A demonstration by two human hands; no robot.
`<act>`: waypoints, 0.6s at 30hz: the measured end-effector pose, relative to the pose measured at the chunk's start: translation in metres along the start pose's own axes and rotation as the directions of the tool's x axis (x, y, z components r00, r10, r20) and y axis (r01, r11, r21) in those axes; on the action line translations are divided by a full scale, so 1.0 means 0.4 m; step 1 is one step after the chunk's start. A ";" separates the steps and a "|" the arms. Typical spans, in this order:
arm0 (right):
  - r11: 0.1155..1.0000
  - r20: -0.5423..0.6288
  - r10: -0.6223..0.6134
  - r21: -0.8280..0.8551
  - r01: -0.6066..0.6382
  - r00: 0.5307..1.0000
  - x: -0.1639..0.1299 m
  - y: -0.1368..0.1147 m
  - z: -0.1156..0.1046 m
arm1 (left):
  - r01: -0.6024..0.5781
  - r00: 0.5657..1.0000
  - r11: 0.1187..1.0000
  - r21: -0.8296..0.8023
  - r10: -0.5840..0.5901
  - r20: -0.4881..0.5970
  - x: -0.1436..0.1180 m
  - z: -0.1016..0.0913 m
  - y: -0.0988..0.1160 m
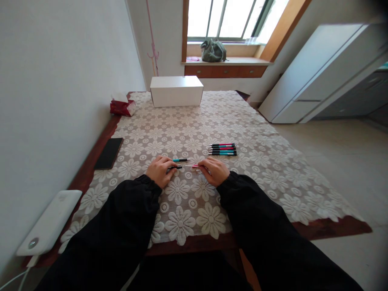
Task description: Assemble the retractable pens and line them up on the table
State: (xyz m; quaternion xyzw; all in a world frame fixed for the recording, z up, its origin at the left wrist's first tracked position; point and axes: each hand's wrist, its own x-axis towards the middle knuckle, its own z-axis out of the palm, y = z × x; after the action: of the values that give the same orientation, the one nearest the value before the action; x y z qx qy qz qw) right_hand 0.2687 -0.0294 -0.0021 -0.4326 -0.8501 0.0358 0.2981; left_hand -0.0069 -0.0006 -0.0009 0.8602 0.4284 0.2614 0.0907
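My left hand (160,171) is closed at the near middle of the table, its fingertips pinching one end of a thin pen refill (186,165). A black pen part (178,167) shows at those fingertips; I cannot tell whether it is gripped too. My right hand (214,171) is closed on a pink pen barrel (195,166), mostly hidden by the fingers. Between the hands the refill spans the gap to this barrel. Just beyond my left fingers lies a teal and black pen (181,160). Several assembled pens (222,149), pink or teal with black, lie in a stack beyond my right hand.
A lace tablecloth (178,226) covers the table. At its far end stands a white box (177,97). Along the left edge are a red tissue pack (122,108), a dark flat phone-like slab (109,153) and a white device (51,222) with a cable.
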 end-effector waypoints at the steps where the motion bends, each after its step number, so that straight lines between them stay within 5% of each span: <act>1: 1.000 -0.001 0.009 -0.005 -0.009 1.000 -0.001 0.001 0.000 | 0.015 1.000 1.000 -0.010 -0.015 -0.011 0.001 -0.002 0.001; 8: 0.996 -0.029 0.085 -0.013 -0.086 0.996 -0.003 0.003 -0.003 | 0.132 0.987 0.990 -0.048 -0.136 -0.090 0.001 -0.008 0.007; 18: 0.992 -0.002 0.122 -0.006 -0.122 0.992 -0.005 0.009 0.000 | 0.104 0.989 0.993 -0.056 -0.109 -0.098 0.001 -0.009 0.003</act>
State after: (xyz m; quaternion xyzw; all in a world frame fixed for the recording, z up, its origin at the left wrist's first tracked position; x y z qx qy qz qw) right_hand 0.2722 -0.0286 -0.0044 -0.4848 -0.8218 0.0513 0.2947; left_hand -0.0077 -0.0013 0.0027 0.8192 0.4709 0.3102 0.1046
